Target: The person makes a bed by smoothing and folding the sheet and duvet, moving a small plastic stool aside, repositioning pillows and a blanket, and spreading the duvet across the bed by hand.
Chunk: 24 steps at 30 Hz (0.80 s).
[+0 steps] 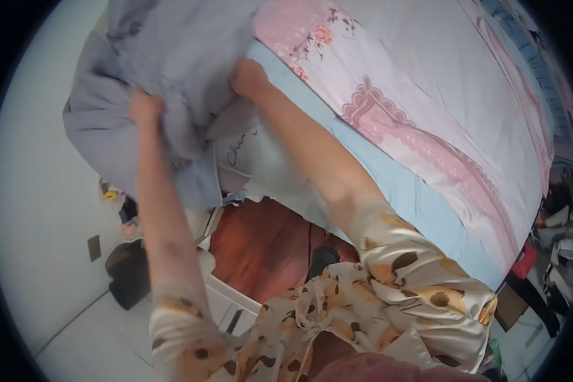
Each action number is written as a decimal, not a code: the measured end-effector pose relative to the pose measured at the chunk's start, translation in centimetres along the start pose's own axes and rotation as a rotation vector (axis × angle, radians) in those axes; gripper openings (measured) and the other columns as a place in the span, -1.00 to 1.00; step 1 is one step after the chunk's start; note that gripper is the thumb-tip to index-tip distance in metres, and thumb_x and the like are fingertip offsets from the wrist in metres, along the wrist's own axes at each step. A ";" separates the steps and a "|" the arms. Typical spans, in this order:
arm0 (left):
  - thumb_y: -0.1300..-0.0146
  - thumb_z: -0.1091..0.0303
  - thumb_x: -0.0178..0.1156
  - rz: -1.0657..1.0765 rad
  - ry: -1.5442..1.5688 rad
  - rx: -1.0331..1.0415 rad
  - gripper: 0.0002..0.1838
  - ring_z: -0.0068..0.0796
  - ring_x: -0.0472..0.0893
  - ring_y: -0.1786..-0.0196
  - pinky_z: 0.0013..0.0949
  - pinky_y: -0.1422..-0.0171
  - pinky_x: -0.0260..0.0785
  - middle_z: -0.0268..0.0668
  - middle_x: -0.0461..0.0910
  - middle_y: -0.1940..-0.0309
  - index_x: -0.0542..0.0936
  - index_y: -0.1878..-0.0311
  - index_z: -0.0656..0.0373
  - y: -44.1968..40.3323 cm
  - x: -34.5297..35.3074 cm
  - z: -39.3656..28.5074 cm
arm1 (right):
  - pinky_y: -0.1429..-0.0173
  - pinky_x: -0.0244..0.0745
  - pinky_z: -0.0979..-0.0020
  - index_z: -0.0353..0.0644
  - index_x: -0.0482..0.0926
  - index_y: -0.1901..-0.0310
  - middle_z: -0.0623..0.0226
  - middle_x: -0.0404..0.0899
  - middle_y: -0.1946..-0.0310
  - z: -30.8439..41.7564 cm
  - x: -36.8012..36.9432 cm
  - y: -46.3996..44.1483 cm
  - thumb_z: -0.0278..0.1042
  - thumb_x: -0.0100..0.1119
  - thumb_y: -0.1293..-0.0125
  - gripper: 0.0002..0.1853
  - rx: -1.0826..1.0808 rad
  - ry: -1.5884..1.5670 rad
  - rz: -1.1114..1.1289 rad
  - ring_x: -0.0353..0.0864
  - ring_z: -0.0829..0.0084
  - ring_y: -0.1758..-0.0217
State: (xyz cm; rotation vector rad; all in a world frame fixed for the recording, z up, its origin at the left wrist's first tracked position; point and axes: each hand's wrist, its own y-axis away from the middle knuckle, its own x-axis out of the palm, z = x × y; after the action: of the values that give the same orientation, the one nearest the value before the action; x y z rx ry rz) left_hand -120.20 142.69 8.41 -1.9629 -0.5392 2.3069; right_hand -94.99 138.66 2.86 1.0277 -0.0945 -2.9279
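A large grey cloth (184,51) hangs in folds at the upper left, partly over the bed's edge. My left hand (146,108) grips its left part, fingers closed on the fabric. Farther right, my right hand (249,79) is closed on the same cloth close to the bed's corner. Below the hands, a pale fabric with dark lettering (240,146) shows from under the grey folds. The fingertips of both hands are partly hidden and slightly blurred.
The bed has a pink and white floral sheet (395,102) over a light blue layer (414,194). A reddish-brown surface (254,245) lies below. A dark object (130,270) stands by the left wall (51,191). Clutter fills the right edge.
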 end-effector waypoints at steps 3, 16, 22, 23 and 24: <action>-0.17 0.20 0.01 0.217 0.163 -0.211 -0.50 0.08 0.54 0.03 -0.07 -0.08 0.35 0.06 0.57 0.14 0.35 -0.17 0.20 4.8 5.3 -4.7 | 0.07 0.46 0.29 -0.25 0.48 0.03 0.05 0.53 0.14 -7.4 -1.1 7.1 -0.43 0.00 -0.12 -0.66 -0.109 -0.427 -0.244 0.56 0.19 0.12; -0.13 0.12 0.10 -0.061 0.052 0.174 -0.34 -0.01 0.41 -0.11 -0.12 -0.18 0.25 0.05 0.41 -0.06 0.21 -0.19 0.37 3.6 3.7 0.9 | 0.11 0.52 0.30 -0.24 0.48 0.02 0.01 0.52 0.15 -30.7 -8.3 44.9 -0.51 0.02 -0.09 -0.64 0.514 -0.069 -0.261 0.55 0.10 0.14; -0.07 -0.21 0.12 -0.066 -0.079 -0.136 -0.13 0.05 0.40 -0.13 0.00 -0.14 0.26 0.06 0.34 -0.11 0.15 -0.31 0.18 11.3 -7.9 -7.9 | 0.13 0.55 0.36 -0.26 0.47 -0.01 0.05 0.53 0.10 -36.1 -12.4 56.3 -0.53 0.04 -0.13 -0.65 0.680 0.022 -0.365 0.58 0.19 0.09; -0.07 -0.21 0.12 -0.082 -0.090 -0.133 -0.13 0.05 0.40 -0.13 0.00 -0.14 0.26 0.06 0.34 -0.11 0.15 -0.31 0.18 12.1 -8.7 -8.3 | 0.11 0.54 0.36 -0.26 0.47 -0.02 0.05 0.53 0.08 -36.7 -12.8 57.7 -0.52 0.03 -0.15 -0.66 0.727 -0.001 -0.369 0.58 0.20 0.08; -0.06 -0.23 0.12 -0.124 -0.044 -0.085 -0.10 0.08 0.38 -0.14 -0.01 -0.15 0.26 0.09 0.33 -0.12 0.13 -0.32 0.19 13.1 -9.0 -8.6 | 0.11 0.54 0.36 -0.26 0.47 -0.02 0.05 0.53 0.08 -37.3 -12.8 58.9 -0.52 0.03 -0.15 -0.66 0.716 -0.022 -0.368 0.58 0.20 0.08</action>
State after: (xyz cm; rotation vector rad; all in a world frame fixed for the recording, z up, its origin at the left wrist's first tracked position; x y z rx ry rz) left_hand -107.98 129.90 11.86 -1.8591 -0.7514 2.2924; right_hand -60.77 78.96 -14.11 1.1708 -1.1378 -3.3014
